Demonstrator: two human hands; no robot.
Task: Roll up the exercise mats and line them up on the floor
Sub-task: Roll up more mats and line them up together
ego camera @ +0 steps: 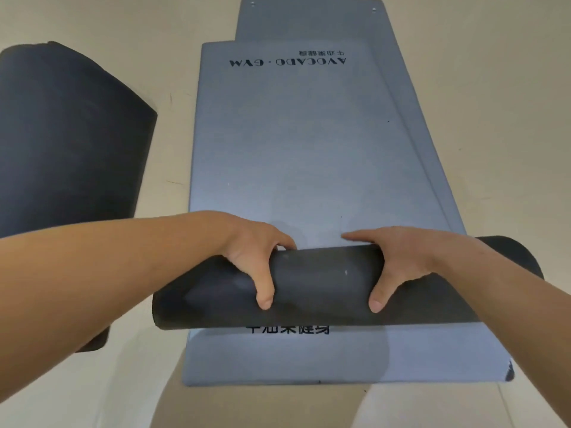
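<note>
pale smooth floor [494, 118]. blue-grey foam mat [293, 149] runs flat straight ahead of your left hand [253, 251] and right hand [398, 257], second mat [309, 23] beneath it. finished dark roll [68, 134] lies out past the left hand. started roll [321, 282], matte dark, lies crosswise under both hands; each wraps it, thumbs toward you. roll forward evenly.

Pale floor [494, 88] bearing a dark rolled mat [68, 134] at left and, apart from it, overlapping flat blue mats [293, 149], the farthest lying askew.
</note>
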